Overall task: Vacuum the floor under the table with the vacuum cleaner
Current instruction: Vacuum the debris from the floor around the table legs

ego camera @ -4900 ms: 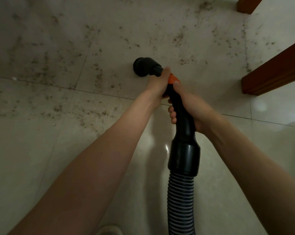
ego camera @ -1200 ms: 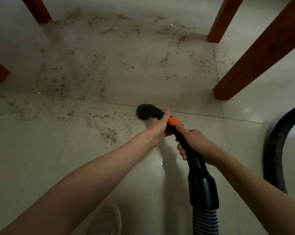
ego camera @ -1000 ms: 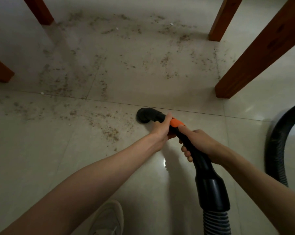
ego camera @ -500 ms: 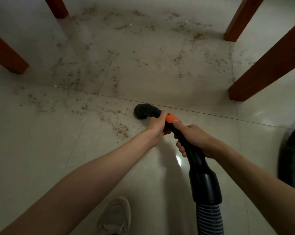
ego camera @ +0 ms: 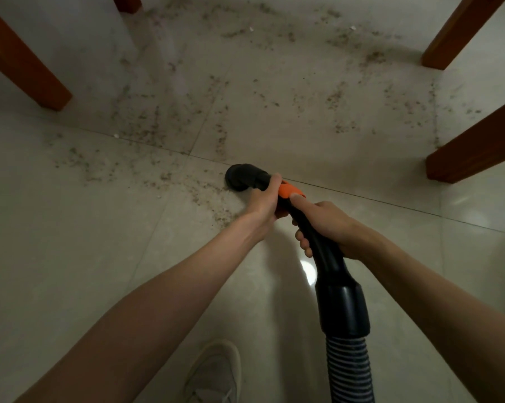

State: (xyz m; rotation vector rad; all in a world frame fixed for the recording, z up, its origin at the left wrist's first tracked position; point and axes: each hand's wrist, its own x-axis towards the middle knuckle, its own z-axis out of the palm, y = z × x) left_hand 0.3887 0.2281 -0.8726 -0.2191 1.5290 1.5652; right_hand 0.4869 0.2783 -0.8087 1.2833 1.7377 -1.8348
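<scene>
Both hands grip the vacuum cleaner's black handle: the left hand (ego camera: 263, 202) curls round it just behind the nozzle (ego camera: 242, 177), and the right hand (ego camera: 325, 225) wraps it farther back, thumb by the orange button (ego camera: 288, 191), with the nozzle mouth down on the floor (ego camera: 71, 257) near the tile seam. Judging by the crumbs (ego camera: 222, 135) strewn between the table legs (ego camera: 27, 68), most of the job remains, while the nearest tiles look clean. The hose (ego camera: 348, 370) runs out of frame, the machine's body is unseen, and the shoe (ego camera: 216, 373) is cut off.
</scene>
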